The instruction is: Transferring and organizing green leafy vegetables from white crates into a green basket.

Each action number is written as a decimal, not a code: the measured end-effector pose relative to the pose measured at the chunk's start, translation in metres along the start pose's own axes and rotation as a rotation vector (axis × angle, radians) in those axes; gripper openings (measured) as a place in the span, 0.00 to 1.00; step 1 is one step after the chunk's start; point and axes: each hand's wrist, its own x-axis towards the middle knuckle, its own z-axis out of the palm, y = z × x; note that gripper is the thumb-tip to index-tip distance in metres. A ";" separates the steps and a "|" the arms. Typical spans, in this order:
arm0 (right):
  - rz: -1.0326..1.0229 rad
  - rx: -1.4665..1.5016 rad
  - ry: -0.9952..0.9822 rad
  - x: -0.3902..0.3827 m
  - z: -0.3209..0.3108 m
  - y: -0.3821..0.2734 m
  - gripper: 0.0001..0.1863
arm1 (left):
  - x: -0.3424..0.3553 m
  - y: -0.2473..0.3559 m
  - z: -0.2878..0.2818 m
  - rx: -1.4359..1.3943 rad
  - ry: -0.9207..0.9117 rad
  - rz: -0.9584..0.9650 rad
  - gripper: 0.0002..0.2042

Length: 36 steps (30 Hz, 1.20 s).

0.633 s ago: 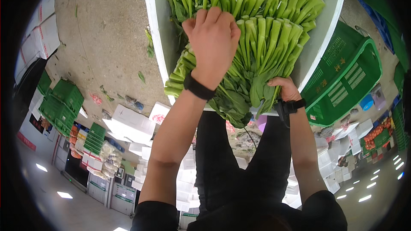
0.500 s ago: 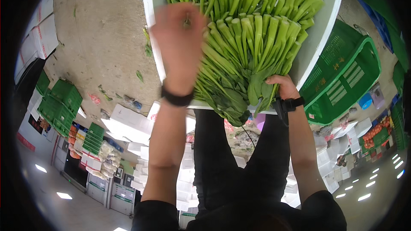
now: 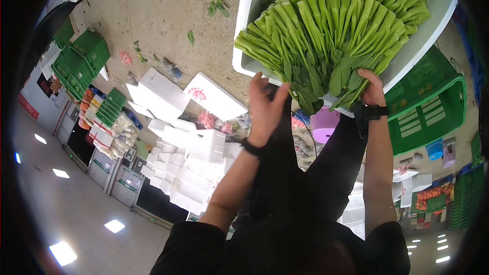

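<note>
Rows of leafy greens (image 3: 333, 25), with thick cut stems fanned toward the far side and leaves toward me, fill a white foam box (image 3: 244, 30). At the near right edge, my right hand (image 3: 373, 87) is closed on the leaf ends of the front row. Its thumb lies over the leaves and most of its fingers are hidden. My left hand (image 3: 267, 107) is off the greens, just outside the near left corner of the box, with fingers apart and nothing in them. Some leaves hang over the near rim.
A green plastic crate (image 3: 433, 107) stands close on the right. White foam lids (image 3: 216, 97) and stacked foam boxes (image 3: 188, 173) lie to the left. Behind my legs is a purple basin (image 3: 324, 123). Loose leaves (image 3: 217, 1) are scattered on the concrete floor.
My left hand has drawn back toward me from over the stems, out of the box. My right hand keeps its place on the leaves. The whole view has swung, shifting the box rightward.
</note>
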 end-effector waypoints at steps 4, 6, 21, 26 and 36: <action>0.101 0.002 -0.015 0.000 -0.010 -0.010 0.22 | 0.017 0.035 0.055 -0.682 -0.018 -0.172 0.38; 0.117 -0.023 -0.024 -0.003 -0.003 -0.010 0.21 | 0.029 0.035 0.059 -0.733 -0.008 -0.191 0.35; 0.066 -0.026 -0.011 -0.042 0.052 -0.006 0.22 | 0.005 0.051 0.081 -1.145 -0.111 -0.341 0.37; 0.065 0.023 -0.069 -0.079 0.080 -0.007 0.20 | 0.000 0.047 0.049 -1.375 -0.459 -0.479 0.23; -0.100 0.131 -0.076 -0.212 0.058 0.037 0.22 | -0.117 0.086 -0.009 -0.783 -0.473 -0.485 0.20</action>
